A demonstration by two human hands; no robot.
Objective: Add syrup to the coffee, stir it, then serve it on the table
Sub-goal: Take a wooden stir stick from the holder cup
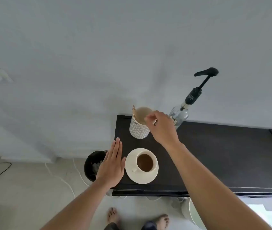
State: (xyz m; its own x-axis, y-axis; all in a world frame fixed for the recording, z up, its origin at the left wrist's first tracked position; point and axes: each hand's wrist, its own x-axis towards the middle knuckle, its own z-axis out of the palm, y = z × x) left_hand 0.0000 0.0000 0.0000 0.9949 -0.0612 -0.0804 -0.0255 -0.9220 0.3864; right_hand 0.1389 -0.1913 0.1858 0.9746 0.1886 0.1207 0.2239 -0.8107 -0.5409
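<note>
Head view, person standing at the near edge of a dark worktop [214, 155].

Left hand [111, 165]: flat, fingers [117, 147] straight and pressed together, holding nothing. It rests or hovers at the worktop's left edge, just beside the saucer [131, 170]; contact cannot be confirmed. Below that edge, on the floor, stands a dark bin [92, 165].

Coffee cup [146, 162]: upright on the saucer near the front-left corner, filled with brown coffee, handle toward the near-left.

Right hand [162, 127]: reaching over the patterned holder [138, 128] farther back, fingers pinched on what appears to be one pale stirrer stick [155, 122]. More sticks [135, 113] lean against the holder's left rim.

Syrup bottle [179, 116]: clear glass with black pump, at the far edge against the wall, partly behind the right hand. Whether syrup is already in the coffee cannot be told.

Risks, judged:
- Lifting the stick at an angle could drag neighbouring sticks out or tip the light holder.
- The right wrist is close to the bottle; a backward swing could knock it.
- The cup looks fairly full; brisk stirring or a tilted carry could slop coffee onto the saucer.
</note>
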